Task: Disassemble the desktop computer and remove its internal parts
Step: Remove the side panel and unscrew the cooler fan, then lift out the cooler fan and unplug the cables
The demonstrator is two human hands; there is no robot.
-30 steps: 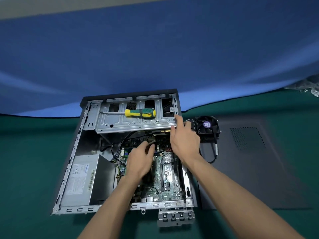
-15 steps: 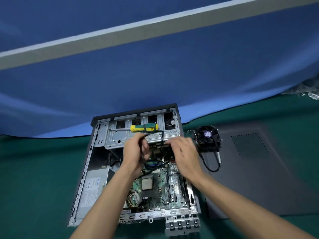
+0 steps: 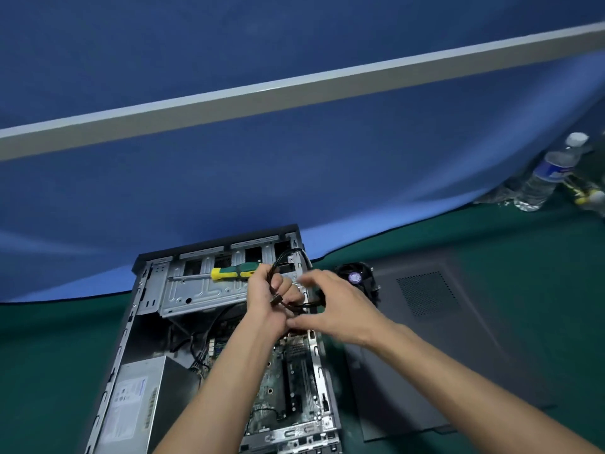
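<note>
Left hand (image 3: pixel 266 298) grips black cables (image 3: pixel 278 267) above the open computer case (image 3: pixel 154 290).

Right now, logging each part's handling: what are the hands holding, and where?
The left hand grips the black cable near its connector end. The right hand is blurred; its hold cannot be told.

Left hand (image 3: pixel 269 294) fisted, right hand (image 3: pixel 340 306) loosely open, thumb touching left wrist.

Dim even light, soft shadows, wide-angle bending at the edges, right hand (image 3: pixel 330 306) motion-blurred, slight overall softness
</note>
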